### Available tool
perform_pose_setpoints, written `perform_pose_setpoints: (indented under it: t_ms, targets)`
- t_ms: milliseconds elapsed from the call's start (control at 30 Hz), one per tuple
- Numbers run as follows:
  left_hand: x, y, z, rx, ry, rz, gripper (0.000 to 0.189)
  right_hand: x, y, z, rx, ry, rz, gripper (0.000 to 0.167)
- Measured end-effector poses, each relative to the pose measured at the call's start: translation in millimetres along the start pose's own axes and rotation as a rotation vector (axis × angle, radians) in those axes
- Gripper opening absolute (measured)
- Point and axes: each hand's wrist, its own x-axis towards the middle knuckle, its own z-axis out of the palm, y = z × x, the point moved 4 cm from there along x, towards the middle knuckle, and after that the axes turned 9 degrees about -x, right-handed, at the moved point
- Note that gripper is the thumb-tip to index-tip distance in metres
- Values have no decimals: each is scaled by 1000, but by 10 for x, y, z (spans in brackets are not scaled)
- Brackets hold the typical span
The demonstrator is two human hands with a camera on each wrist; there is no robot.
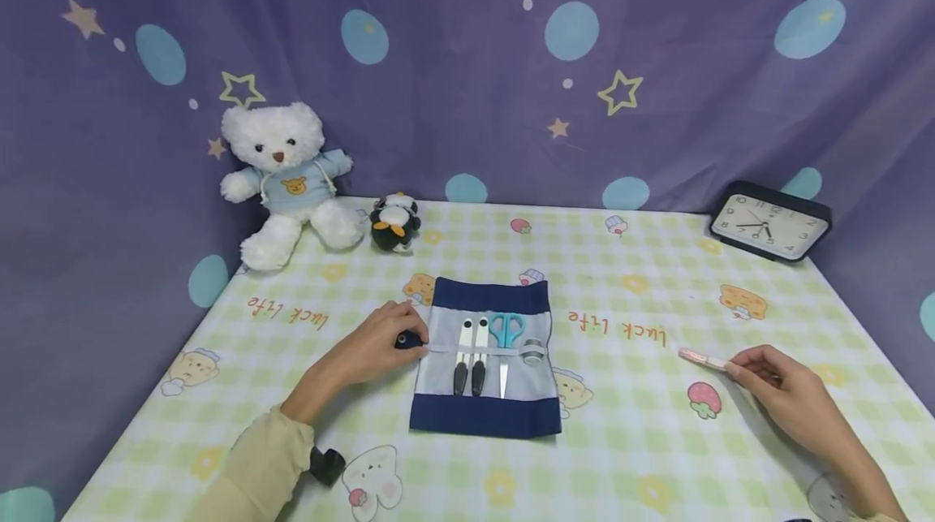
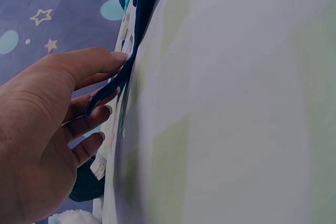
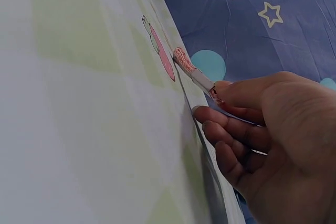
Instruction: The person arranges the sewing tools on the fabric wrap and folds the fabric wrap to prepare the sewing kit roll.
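An unfolded blue-and-grey pouch [image 1: 485,418] lies on the bench [image 1: 621,424]. The left hand [image 1: 383,343], loosely curled, pinches the strap [image 2: 118,80] at the pouch's left edge; well to the right, the right hand [image 1: 785,392] pinches a thread bundle [image 1: 701,358].

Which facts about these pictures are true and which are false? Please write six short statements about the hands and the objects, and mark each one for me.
1. The left hand pinches a navy tab at the left edge of the roll-up pouch. True.
2. The pouch holds no scissors. False: teal-handled scissors lie in it, right of two white tools with black ends.
3. The right hand pinches a red-and-white bundle. True.
4. This bundle is lying on the pouch. False: it is apart from the pouch, to its right.
5. A white teddy bear sits left of a penguin toy. True.
6. Only soft toys stand at the back. False: an analog clock is at the back right.
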Motion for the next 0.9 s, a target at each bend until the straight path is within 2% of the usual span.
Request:
perform_pose_setpoints:
  t_ms: [167, 433, 900]
  targets:
    - [14, -4, -20, -6, -6, 2, 8, 17, -14, -6, 36, -8, 19, 18]
    - [9, -17, -14, -6, -4, -15, 7, 20, -35, -19, 108, 2, 24, 16]
    - [24, -29, -14, 6, -3, -6, 8, 36, -25, -22, 157, 24, 44, 20]
